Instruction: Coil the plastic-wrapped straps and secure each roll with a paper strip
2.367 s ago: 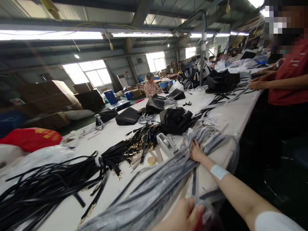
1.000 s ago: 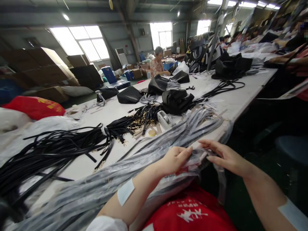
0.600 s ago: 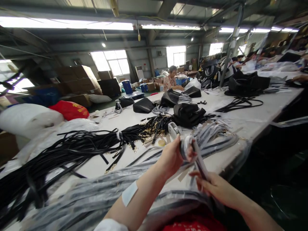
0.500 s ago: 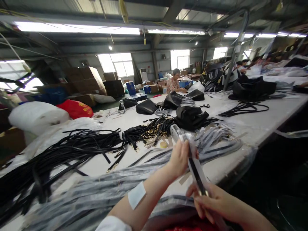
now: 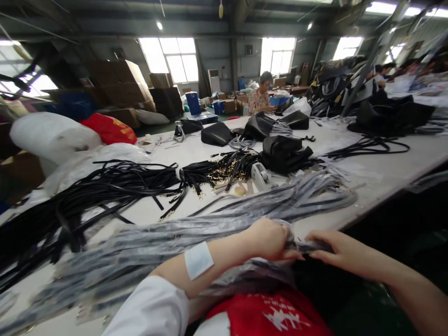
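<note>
Low over the table's front edge, my left hand (image 5: 269,239) is closed round a black strap in a clear plastic sleeve (image 5: 301,245). My right hand (image 5: 338,249) pinches the same wrapped strap a short way to the right. The bit of strap between the hands looks bunched and a little blurred. Beyond my hands lies a long pile of plastic-wrapped straps (image 5: 224,221). A white tape dispenser (image 5: 261,176) stands behind that pile, next to a small yellow roll (image 5: 240,191).
Bare black straps with gold clasps (image 5: 140,184) lie bundled at the left. Black bags (image 5: 285,154) sit farther back on the white table (image 5: 378,172). A red sack (image 5: 110,129) and white rolls (image 5: 52,135) are at the far left. Another person (image 5: 261,95) is behind the table.
Both hands have come down towards the table edge. The wrapped strap, held upright and stretched before, is now low and bunched between them. The view has tilted down.
</note>
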`<action>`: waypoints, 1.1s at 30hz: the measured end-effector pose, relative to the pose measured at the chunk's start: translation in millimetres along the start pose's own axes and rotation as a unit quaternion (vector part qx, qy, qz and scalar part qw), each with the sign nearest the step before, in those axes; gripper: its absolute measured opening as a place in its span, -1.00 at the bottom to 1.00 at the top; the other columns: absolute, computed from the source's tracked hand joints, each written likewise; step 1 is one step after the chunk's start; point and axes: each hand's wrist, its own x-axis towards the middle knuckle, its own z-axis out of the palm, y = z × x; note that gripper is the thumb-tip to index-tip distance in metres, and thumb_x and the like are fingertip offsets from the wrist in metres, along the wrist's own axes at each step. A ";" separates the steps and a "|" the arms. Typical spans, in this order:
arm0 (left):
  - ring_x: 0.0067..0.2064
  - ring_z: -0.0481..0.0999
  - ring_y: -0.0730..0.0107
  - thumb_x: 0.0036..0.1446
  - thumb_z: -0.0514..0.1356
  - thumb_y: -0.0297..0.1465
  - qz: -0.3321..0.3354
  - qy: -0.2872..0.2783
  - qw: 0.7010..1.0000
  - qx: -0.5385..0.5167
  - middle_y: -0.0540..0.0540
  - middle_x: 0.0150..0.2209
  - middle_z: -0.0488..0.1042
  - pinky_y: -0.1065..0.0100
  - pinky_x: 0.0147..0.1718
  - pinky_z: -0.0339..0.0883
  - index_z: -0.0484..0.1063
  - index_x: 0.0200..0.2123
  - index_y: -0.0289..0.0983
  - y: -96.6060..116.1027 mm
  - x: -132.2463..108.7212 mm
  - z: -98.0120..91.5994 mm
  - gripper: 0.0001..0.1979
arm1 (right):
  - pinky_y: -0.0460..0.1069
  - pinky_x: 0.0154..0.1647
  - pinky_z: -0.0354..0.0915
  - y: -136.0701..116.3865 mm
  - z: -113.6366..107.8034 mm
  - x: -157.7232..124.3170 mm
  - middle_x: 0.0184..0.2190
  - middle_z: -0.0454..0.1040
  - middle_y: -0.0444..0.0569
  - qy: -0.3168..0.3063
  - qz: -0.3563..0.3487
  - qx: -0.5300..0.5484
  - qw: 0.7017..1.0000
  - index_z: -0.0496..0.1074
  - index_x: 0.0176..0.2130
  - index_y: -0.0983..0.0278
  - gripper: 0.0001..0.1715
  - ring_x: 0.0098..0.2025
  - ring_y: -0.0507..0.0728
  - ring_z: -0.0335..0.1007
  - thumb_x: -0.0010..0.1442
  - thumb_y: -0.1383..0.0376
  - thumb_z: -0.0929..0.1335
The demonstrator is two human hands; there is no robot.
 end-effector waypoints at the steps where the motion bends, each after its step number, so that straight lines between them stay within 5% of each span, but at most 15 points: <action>1: -0.49 0.49 0.21 0.09 0.04 0.18 -0.019 -0.033 0.999 -0.025 -0.17 -0.53 0.48 0.32 -0.55 0.24 0.47 -0.39 -0.30 -4.2 -0.1 -0.1 -0.38 | -0.02 -0.22 0.33 1.9 -1.1 3.3 -0.25 0.57 -0.01 0.016 -0.002 -0.045 0.999 0.52 -0.18 0.25 -0.75 -0.24 0.19 0.47 0.21 0.16 0.36; 4: -0.62 0.37 0.38 0.14 -0.03 0.17 -0.050 -0.150 0.968 -0.196 -0.06 -0.63 0.38 0.39 -0.63 0.15 0.47 -0.48 -0.29 -21.5 -1.6 -2.3 -0.35 | 0.01 -0.16 0.27 3.4 1.5 12.5 -0.27 0.58 -0.01 0.037 -0.010 -0.095 0.995 0.54 -0.22 0.23 -0.72 -0.21 0.21 0.45 0.25 0.14 0.31; 7: -0.71 0.23 0.54 0.09 0.07 0.16 -0.065 -0.240 0.863 -0.440 0.04 -0.65 0.33 0.46 -0.70 0.08 0.48 -0.42 -0.30 -40.8 -6.9 -4.4 -0.40 | -0.02 -0.22 0.25 -0.6 10.7 21.0 -0.32 0.55 -0.03 0.031 -0.039 -0.049 0.998 0.53 -0.24 0.23 -0.63 -0.26 0.16 0.42 0.32 0.08 0.25; 9: -0.74 0.17 0.59 0.00 0.22 0.12 -0.058 -0.246 0.787 -0.563 0.10 -0.71 0.28 0.47 -0.68 0.11 0.50 -0.36 -0.32 -50.8 -10.9 -3.2 -0.44 | -0.05 -0.30 0.24 -3.7 21.2 27.7 -0.39 0.50 -0.06 0.049 -0.060 0.018 0.997 0.50 -0.25 0.24 -0.55 -0.34 0.11 0.38 0.36 0.03 0.19; 14: -0.79 0.09 0.62 0.00 0.19 0.16 -0.038 -0.132 0.638 -0.758 0.19 -0.84 0.11 0.37 -0.50 0.33 0.53 -0.33 -0.39 -56.4 -11.0 12.6 -0.35 | -0.06 -0.45 0.24 -16.5 66.2 55.0 -0.43 0.43 -0.07 0.197 -0.091 0.275 0.936 0.40 -0.22 0.24 -0.40 -0.46 0.06 0.30 0.37 -0.11 0.07; 18: -0.73 0.17 0.50 0.07 0.08 0.19 -0.052 -0.001 0.515 -0.855 0.18 -0.81 0.05 0.40 -0.63 0.28 0.50 -0.28 -0.35 -51.1 -3.1 29.0 -0.33 | -0.07 -0.57 0.24 -38.3 95.2 81.7 -0.47 0.43 -0.08 0.211 -0.074 0.423 0.878 0.32 -0.29 0.24 -0.40 -0.54 0.05 0.33 0.21 -0.23 0.23; 20: -0.66 0.25 0.42 0.05 0.05 0.23 -0.044 0.034 0.485 -0.873 0.14 -0.77 0.07 0.38 -0.64 0.30 0.48 -0.28 -0.35 -52.9 -1.9 33.0 -0.30 | -0.08 -0.60 0.23 -45.7 94.9 90.5 -0.49 0.43 -0.10 0.227 -0.054 0.448 0.863 0.29 -0.31 0.24 -0.43 -0.57 0.04 0.31 0.19 -0.22 0.26; 22: -0.59 0.34 0.38 0.03 0.06 0.24 -0.037 0.066 0.520 -0.851 0.07 -0.71 0.21 0.33 -0.56 0.35 0.46 -0.33 -0.36 -60.0 -5.4 31.4 -0.29 | -0.07 -0.56 0.28 -48.0 83.0 93.3 -0.44 0.46 -0.08 0.237 -0.042 0.416 0.877 0.30 -0.28 0.23 -0.48 -0.52 0.07 0.36 0.22 -0.17 0.26; 26: -0.27 0.50 0.30 0.15 0.13 0.06 -0.108 0.251 0.725 -0.632 -0.15 -0.29 0.50 0.28 -0.23 0.41 0.44 -0.11 -0.36 -79.6 -25.6 15.1 -0.43 | -0.02 -0.34 0.33 -46.2 43.3 85.9 -0.32 0.52 -0.02 0.169 -0.010 0.117 0.979 0.40 -0.19 0.24 -0.58 -0.32 0.16 0.45 0.23 -0.05 0.30; 29: -0.04 0.48 0.21 0.20 0.14 -0.08 -0.095 0.257 0.855 -0.441 -0.21 -0.02 0.48 0.21 -0.02 0.35 0.31 0.15 -0.25 -82.7 -40.1 4.5 -0.46 | -0.02 -0.27 0.27 -50.2 25.2 84.0 -0.33 0.55 0.00 0.072 0.031 -0.109 0.991 0.43 -0.25 0.25 -0.72 -0.29 0.19 0.46 0.19 0.08 0.34; 31: 0.03 0.47 0.19 0.19 0.17 -0.15 -0.057 0.207 0.897 -0.387 -0.19 0.04 0.48 0.21 0.06 0.31 0.34 0.15 -0.22 -78.4 -43.9 3.6 -0.50 | -0.02 -0.25 0.26 -56.1 22.6 88.3 -0.29 0.55 0.04 0.071 0.022 -0.136 0.988 0.43 -0.19 0.26 -0.73 -0.26 0.19 0.46 0.20 0.13 0.33; 33: 0.03 0.48 0.21 0.19 0.18 -0.19 -0.048 0.210 0.890 -0.403 -0.16 0.03 0.51 0.26 0.07 0.30 0.41 0.09 -0.24 -74.1 -43.2 7.9 -0.57 | -0.02 -0.23 0.26 -63.4 24.7 95.0 -0.27 0.55 0.03 0.100 -0.020 -0.099 0.990 0.42 -0.15 0.27 -0.70 -0.24 0.19 0.44 0.24 0.11 0.29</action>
